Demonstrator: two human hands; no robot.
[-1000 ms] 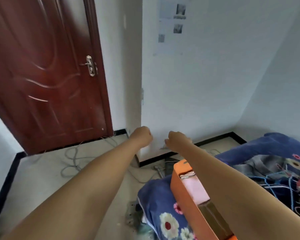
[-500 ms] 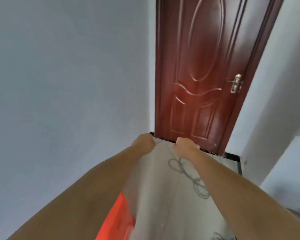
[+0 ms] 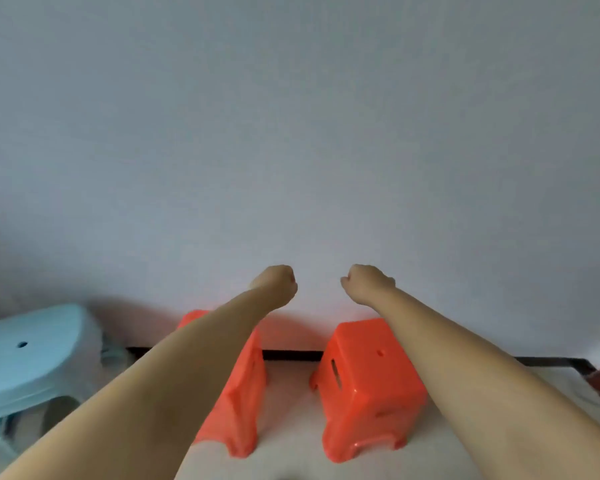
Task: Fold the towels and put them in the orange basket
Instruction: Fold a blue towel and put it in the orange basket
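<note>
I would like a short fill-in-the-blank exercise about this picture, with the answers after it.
1. Both hands, left hand and right hand, are closed into ____.
2. The stool at the left is light ____.
3. The number of orange stools, one beside the other, is ____.
4. Neither hand holds a ____.

Answers: fists; blue; two; towel
</note>
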